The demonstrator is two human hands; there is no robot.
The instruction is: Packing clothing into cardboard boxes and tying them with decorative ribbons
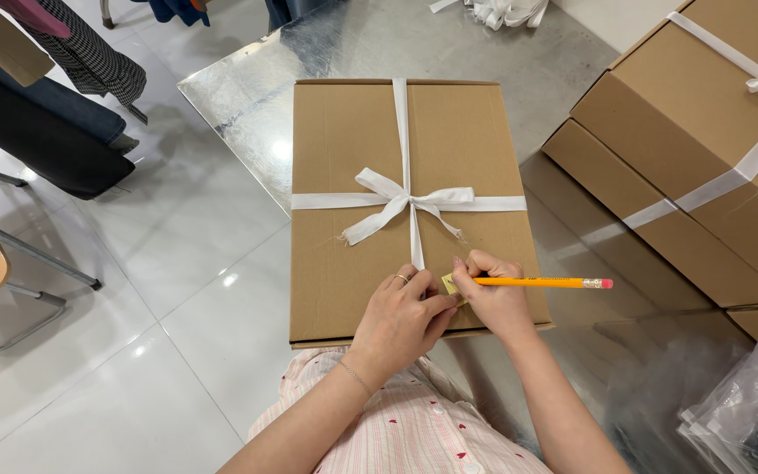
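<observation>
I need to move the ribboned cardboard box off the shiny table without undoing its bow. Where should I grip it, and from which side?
Probably grip the cardboard box by its two long side edges, coming in from left and right. The white ribbon crosses the top and ties in a bow at the middle, so the sides stay clear of it. The left hand and right hand, with the pencil, occupy the near edge.

A shiny metal table [247, 96] fills the frame's centre, bearing a ribbon-tied cardboard box [353, 263]; more tied boxes [704, 158] sit at right.
</observation>
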